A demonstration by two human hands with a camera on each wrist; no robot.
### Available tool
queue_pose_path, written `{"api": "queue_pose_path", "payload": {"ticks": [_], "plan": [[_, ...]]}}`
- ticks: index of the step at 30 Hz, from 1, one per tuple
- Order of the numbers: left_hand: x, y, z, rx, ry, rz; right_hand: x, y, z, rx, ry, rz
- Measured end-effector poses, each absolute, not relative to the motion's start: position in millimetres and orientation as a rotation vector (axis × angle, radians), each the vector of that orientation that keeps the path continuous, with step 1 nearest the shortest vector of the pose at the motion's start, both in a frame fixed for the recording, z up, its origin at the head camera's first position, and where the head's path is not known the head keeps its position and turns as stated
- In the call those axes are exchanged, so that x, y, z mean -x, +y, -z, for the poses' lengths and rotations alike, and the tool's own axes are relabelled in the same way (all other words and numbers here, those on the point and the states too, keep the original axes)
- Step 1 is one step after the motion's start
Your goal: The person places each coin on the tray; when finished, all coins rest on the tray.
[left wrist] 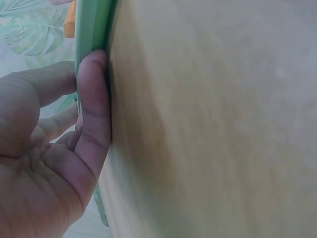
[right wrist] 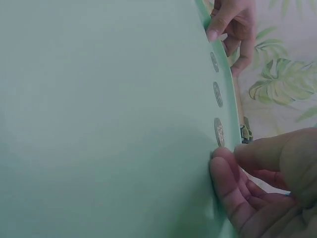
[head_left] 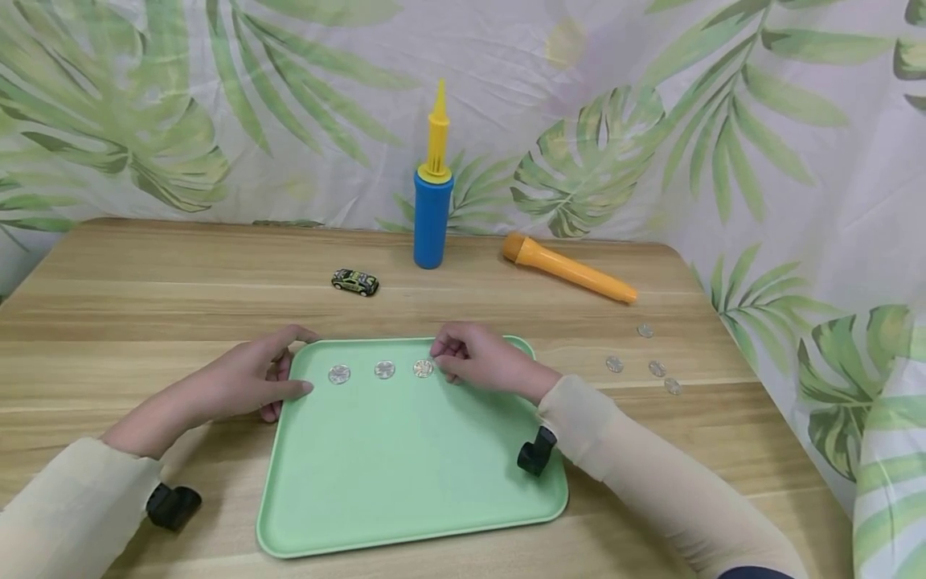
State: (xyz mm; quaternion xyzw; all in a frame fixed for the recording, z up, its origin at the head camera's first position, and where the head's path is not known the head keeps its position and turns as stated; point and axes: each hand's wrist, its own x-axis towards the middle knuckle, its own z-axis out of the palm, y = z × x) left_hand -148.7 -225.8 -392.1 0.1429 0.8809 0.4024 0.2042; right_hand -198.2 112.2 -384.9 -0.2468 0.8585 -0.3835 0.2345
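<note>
A light green tray lies on the wooden table. Three silver coins lie in a row near its far edge: one at the left, one in the middle, one at the right. My left hand grips the tray's far left rim, thumb along the edge. My right hand rests on the tray with loosely curled fingertips touching the right coin. That coin lies flat, and nothing is pinched.
Several more coins lie loose on the table right of the tray. Behind the tray are a small toy car, an upright blue and yellow pump and an orange tube lying on its side. A leaf-print cloth hangs behind.
</note>
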Motion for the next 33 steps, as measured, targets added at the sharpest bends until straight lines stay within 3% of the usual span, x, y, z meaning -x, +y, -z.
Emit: {"api": "queue_pose_path", "payload": {"ticks": [18, 33], "plan": [[151.0, -226.8, 391.1, -0.401, 2.465, -1.120, 190.1, 196.3, 371.1, 0.465, 2.519, 1.195], [149.6, -225.6, 394.1, -0.387, 2.457, -1.119, 181.5, 269.8, 371.8, 0.323, 2.862, 0.871]]}}
